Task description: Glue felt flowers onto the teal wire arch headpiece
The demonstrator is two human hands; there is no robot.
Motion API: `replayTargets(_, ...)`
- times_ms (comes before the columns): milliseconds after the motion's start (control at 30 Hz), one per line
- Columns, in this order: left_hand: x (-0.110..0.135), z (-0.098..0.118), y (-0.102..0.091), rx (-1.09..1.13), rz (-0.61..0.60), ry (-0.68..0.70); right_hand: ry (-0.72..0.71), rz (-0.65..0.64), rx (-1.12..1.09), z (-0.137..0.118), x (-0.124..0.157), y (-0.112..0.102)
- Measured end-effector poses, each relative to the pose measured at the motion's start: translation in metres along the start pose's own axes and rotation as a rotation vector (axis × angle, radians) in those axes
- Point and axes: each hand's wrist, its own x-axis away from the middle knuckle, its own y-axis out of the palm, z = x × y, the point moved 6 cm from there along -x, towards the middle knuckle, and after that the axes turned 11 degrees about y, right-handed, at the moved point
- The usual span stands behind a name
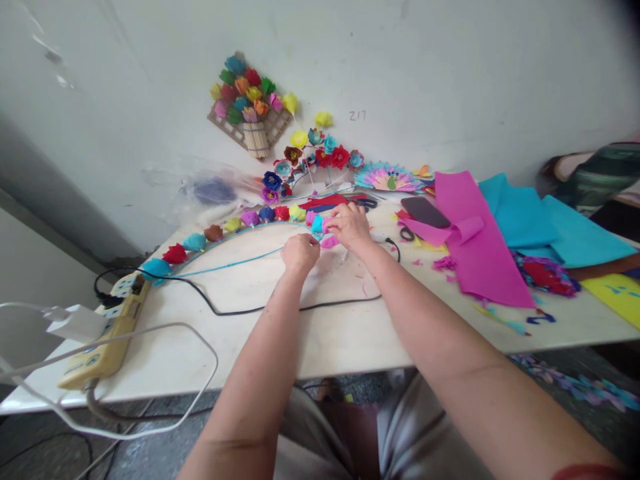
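Observation:
A garland of colourful crepe-paper flowers [250, 219] curves along a thin blue string from the left side of the table to my hands. My left hand [299, 253] is closed in a pinch at the blue string [235, 263], which stretches back to the left. Just right of it, my right hand [351, 229] has its fingers closed on a pink paper flower [327, 225]. A turquoise flower [317, 225] sits between the two hands. Below my right fingers lies another pink paper piece [330, 242]. My fingers partly hide the string there.
A yellow power strip [107, 347] with a white charger [83, 325] stands at left. A black cable [250, 312] crosses the table. To the right lie a phone [425, 211], magenta paper [487, 253] and turquoise paper [520, 213]. Paper flowers [320, 157] stand by the wall.

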Motion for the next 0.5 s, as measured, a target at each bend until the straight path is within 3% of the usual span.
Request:
replayTargets(267,0.000,0.000,-0.001,-0.001,0.012,-0.002,0.083,0.032,-0.054,0.011,-0.001,-0.003)
replayTargets(500,-0.001,-0.001,0.000,-0.072,0.046,0.000,0.370,0.052,-0.193,0.039,-0.005,-0.005)
